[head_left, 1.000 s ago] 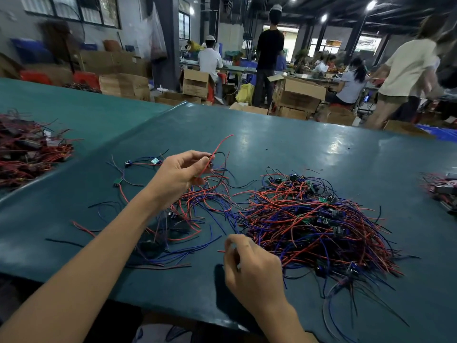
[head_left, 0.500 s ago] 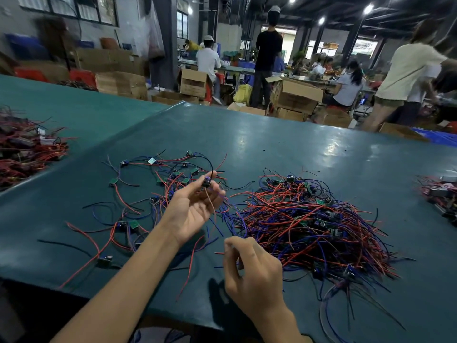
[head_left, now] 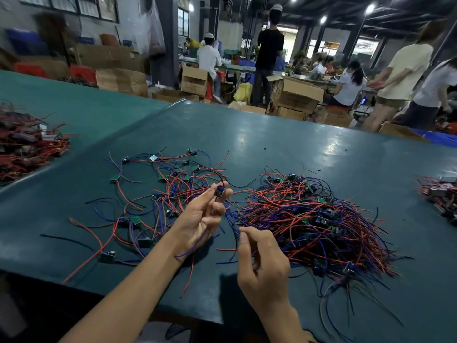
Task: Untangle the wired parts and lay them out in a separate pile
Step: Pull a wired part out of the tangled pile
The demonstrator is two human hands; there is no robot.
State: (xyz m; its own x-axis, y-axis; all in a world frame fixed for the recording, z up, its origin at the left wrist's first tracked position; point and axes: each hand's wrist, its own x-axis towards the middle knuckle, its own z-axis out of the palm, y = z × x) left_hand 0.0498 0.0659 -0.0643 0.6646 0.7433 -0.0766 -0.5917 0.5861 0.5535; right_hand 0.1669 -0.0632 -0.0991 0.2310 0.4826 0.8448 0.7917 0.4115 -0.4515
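Left grip (head_left: 197, 219) has turned palm-up, pinching a wired part (head_left: 218, 191) raised between the separate pile (head_left: 160, 189) and the tangled heap (head_left: 309, 219); right grip (head_left: 262, 266) pinches a blue wire (head_left: 232, 221) above the worktop (head_left: 272, 144).

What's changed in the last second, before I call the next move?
The left hand has come back from over the spread-out pile toward the person and now pinches one small blue part, its wires trailing down. The right hand stayed by the tangled heap, pinching at its blue wires.
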